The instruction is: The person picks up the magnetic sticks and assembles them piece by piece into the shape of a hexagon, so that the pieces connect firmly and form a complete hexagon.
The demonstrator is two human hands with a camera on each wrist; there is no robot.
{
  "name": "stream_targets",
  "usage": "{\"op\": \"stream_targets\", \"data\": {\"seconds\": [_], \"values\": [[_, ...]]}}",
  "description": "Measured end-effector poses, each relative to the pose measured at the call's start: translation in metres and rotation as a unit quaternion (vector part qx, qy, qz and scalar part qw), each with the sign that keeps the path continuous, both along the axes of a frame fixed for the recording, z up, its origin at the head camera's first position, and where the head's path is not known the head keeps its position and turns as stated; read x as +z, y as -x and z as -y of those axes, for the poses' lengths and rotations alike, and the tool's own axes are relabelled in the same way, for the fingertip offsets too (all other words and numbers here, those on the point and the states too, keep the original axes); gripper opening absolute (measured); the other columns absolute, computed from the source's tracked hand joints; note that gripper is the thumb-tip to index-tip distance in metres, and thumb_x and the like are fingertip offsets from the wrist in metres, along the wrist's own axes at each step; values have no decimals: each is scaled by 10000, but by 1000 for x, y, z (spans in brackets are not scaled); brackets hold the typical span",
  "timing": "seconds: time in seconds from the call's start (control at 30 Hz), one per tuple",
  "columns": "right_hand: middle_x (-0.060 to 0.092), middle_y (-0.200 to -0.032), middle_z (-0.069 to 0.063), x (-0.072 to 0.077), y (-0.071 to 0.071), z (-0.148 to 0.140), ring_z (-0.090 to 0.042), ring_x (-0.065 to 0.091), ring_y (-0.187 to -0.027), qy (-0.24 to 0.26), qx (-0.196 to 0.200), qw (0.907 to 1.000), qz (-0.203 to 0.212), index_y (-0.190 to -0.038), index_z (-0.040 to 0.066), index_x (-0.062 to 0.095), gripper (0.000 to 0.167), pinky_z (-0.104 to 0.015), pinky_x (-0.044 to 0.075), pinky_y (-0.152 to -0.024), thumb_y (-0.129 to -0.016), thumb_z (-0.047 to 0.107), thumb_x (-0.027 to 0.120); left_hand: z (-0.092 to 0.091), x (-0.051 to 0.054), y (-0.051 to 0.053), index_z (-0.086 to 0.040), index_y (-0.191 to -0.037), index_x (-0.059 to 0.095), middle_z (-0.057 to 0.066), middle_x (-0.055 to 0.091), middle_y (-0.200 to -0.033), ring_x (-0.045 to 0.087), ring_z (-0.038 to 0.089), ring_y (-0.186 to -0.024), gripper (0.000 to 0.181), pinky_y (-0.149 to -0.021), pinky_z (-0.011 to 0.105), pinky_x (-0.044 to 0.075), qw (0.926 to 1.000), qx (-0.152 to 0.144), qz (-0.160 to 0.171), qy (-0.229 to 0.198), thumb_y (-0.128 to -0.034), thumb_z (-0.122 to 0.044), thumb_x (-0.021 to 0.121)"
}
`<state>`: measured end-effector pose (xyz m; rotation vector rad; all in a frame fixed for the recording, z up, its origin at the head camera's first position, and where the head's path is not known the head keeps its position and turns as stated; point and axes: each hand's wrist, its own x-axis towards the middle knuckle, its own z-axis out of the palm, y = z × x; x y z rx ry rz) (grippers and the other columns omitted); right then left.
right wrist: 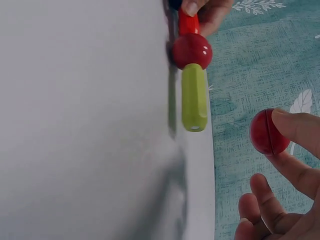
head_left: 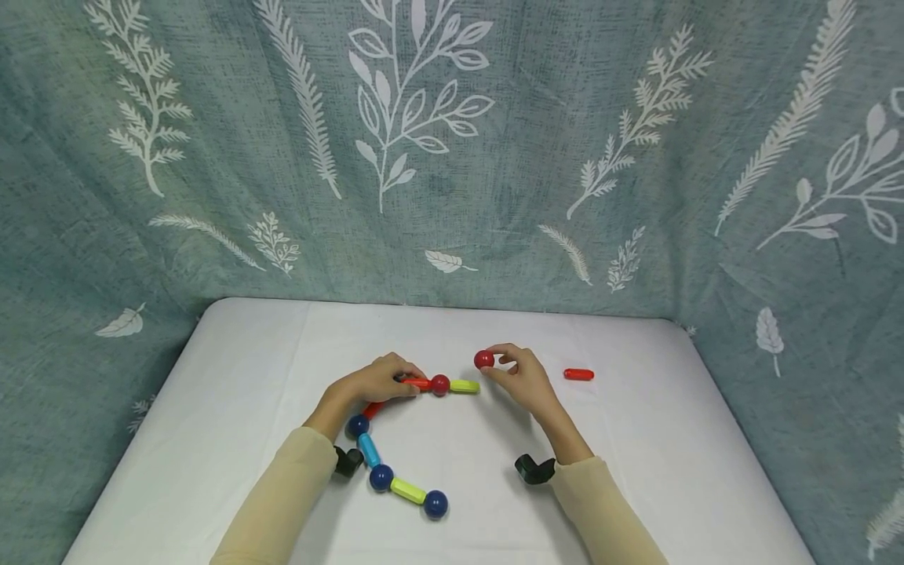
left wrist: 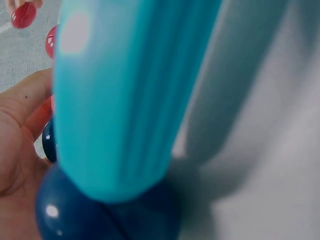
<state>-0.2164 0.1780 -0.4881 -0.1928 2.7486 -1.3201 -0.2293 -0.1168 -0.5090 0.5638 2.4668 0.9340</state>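
On the white table lies a curved chain of balls and sticks. My left hand (head_left: 381,379) grips a red stick (head_left: 418,384) in its far part, beside a red ball (head_left: 440,384) that carries a lime stick (head_left: 464,387) with a free right end. Between thumb and finger, my right hand (head_left: 523,382) pinches a loose red ball (head_left: 483,359), apart from that stick; the right wrist view shows a groove round this ball (right wrist: 265,132). Toward the near end come dark blue balls (head_left: 381,477), a light blue stick (head_left: 369,450) and another lime stick (head_left: 408,491). My left hand partly hides the chain.
A single red stick (head_left: 579,374) lies to the right of my right hand. Dark wrist cameras (head_left: 534,469) jut inward from both sleeves. Behind the table (head_left: 254,337) hangs a green curtain (head_left: 523,235) with white leaf patterns.
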Motion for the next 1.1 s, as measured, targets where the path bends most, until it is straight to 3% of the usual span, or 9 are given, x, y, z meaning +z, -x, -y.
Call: {"op": "stream_targets", "data": {"seconds": [0.17,0.4,0.6,0.8,1.1], "values": [[633,-1154,-103,-8,-11,-9,-267,561,-944,4,40,9999,-104,-1211,168,711,338,-414,468,-769,-890,247,782,0,2,-1,-206,-1233,715,4,558,-1156,466,214,-1096,275,-951,472,399,9999,-101,-62,-50,-966,-258,675],[622,-1144,-121,-20,-21,-18,-253,527,-910,-118,-106,9999,62,-1202,172,711,340,-378,440,-719,-880,253,782,0,0,-1,-212,-1245,709,10,555,-1187,464,226,-1124,283,-968,493,394,10000,-72,-54,-21,-971,-272,666],[622,-1052,-118,-29,-21,-20,-245,508,-865,-281,11,9996,49,-1172,140,716,314,-359,427,-688,-871,201,785,0,-1,-1,-217,-1255,703,12,556,-1212,464,230,-1140,293,-973,499,390,10000,-52,-53,8,-973,-282,664],[635,-1070,-109,-37,-17,-21,-253,518,-886,-524,85,9986,67,-1180,134,713,316,-363,438,-684,-879,204,780,0,1,-1,-220,-1249,706,18,554,-1214,463,238,-1138,290,-974,510,388,10000,-37,-4,-36,-970,-291,667],[632,-1030,-87,-37,-15,-13,-246,521,-880,-642,281,9975,-20,-1186,137,709,315,-376,438,-714,-885,199,777,0,3,-2,-223,-1244,710,11,556,-1183,465,230,-1116,286,-962,504,392,10000,-13,34,-58,-966,-279,675]]}}
